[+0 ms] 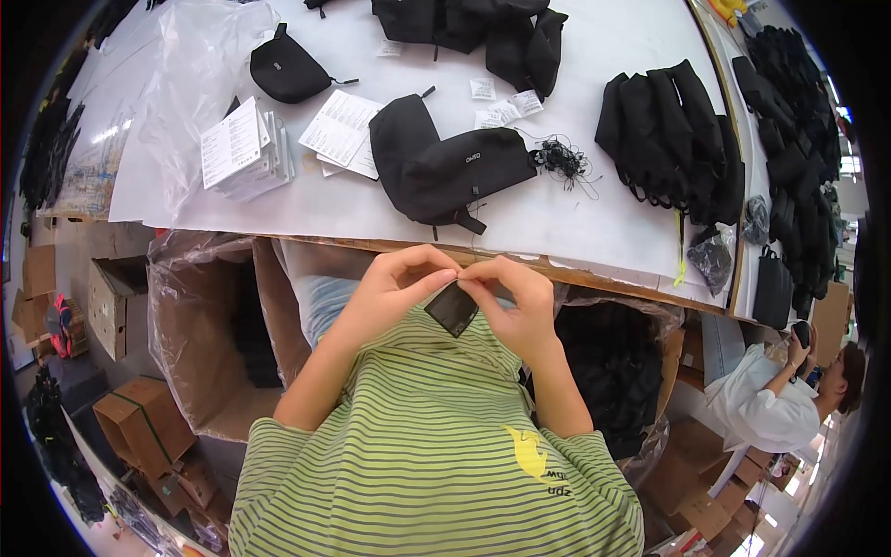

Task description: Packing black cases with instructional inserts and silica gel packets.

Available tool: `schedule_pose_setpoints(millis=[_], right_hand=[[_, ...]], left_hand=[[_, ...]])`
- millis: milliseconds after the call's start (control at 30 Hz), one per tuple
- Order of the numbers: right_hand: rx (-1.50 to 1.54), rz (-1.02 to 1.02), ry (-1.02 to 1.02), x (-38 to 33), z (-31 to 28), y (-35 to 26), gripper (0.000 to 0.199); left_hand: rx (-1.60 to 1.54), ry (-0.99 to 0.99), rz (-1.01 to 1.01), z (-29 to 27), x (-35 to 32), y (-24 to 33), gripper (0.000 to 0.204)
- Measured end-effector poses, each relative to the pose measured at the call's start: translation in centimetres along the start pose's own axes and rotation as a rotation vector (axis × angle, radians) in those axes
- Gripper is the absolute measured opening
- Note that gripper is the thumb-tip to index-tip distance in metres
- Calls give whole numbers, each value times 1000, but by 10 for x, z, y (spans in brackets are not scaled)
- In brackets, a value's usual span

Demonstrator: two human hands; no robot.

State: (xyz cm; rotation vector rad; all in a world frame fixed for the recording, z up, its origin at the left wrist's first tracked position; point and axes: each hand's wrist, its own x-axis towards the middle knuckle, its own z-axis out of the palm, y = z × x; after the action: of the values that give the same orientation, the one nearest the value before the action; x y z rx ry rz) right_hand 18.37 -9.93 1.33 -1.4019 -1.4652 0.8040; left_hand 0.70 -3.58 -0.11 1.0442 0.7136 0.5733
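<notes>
Just in front of the table's near edge, my left hand (401, 281) and my right hand (516, 295) meet fingertip to fingertip. Both are closed in a pinch at the upper corner of a small black square hang tag (453, 310), which hangs below the fingers. A thin dark string (474, 243) runs from the pinch up toward a black fabric pouch (469, 167) on the table. Which hand grips the string and which the tag's corner is hard to make out. Beside the pouch lies a tangled bunch of black strings (561, 160).
White printed cards (243, 153) lie in stacks left of the pouch, near clear plastic wrap (186, 84). More black pouches (664, 130) fill the right side of the white table (575, 237). Plastic-lined cartons (209, 371) stand below. A person in white (766, 399) sits at far right.
</notes>
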Motion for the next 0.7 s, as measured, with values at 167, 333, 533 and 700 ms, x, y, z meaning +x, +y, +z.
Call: schedule_pose_setpoints(millis=[167,333,533,700], right_hand=[[165,116,-95,-9,-8,7,10],[534,370,-213,-16,-20,18,12],[472,535,-97,-17,-31,20,11],[395,541,12,-17,-48,26,10]], left_hand=[[0,-103,-19,1,2,-9,13],[-70,-53,33,16,11,-8,10],[812,124,346,12,54,-37,18],[1395,375,509,11,63,-52,28]])
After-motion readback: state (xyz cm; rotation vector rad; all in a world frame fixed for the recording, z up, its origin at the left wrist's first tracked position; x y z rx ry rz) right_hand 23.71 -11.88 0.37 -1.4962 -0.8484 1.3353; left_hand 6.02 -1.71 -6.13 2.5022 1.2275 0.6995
